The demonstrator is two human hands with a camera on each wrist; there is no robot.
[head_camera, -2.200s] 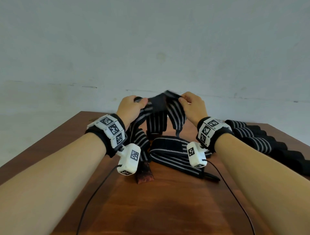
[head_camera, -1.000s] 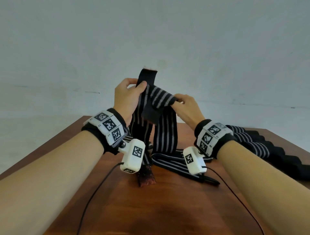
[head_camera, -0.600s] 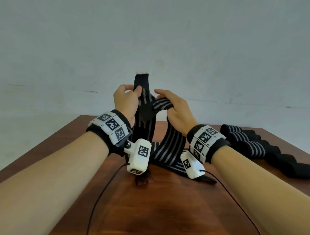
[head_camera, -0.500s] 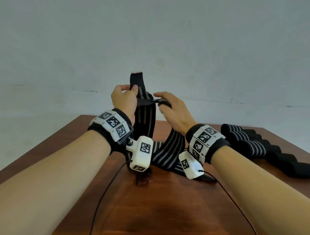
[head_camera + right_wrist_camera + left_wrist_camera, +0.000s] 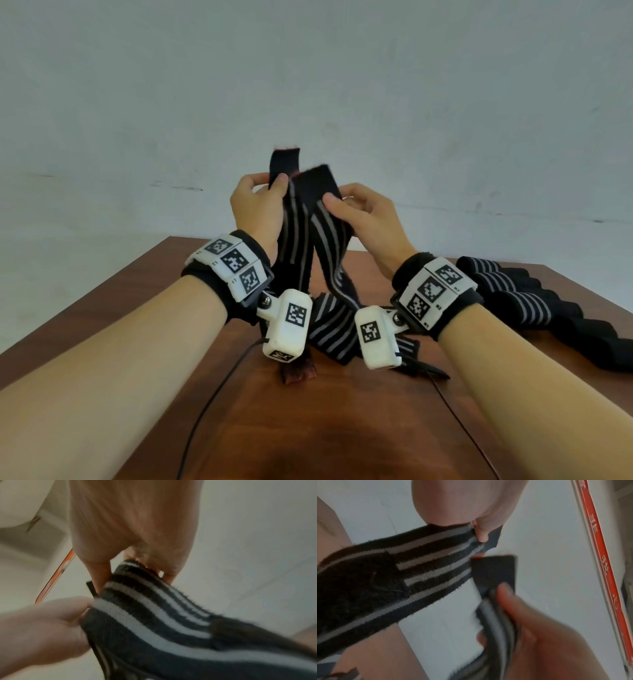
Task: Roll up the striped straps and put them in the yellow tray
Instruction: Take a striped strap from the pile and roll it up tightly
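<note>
The brown wooden tabletop (image 5: 342, 428) carries everything in view. On its right side lies a row of rolled striped straps (image 5: 513, 298), touching one another. Near the centre, a loose striped strap (image 5: 329, 329) lies partly on the wood and rises up between both hands. The left hand (image 5: 255, 209) pinches one plain black end of the strap (image 5: 286, 164) between thumb and fingers, that end standing upright above the hand. The right hand (image 5: 366, 219) grips the other end, thumb on the striped face, fingers curled behind. Both ends are held close together, well above the tabletop. A yellow tray cannot be seen.
</note>
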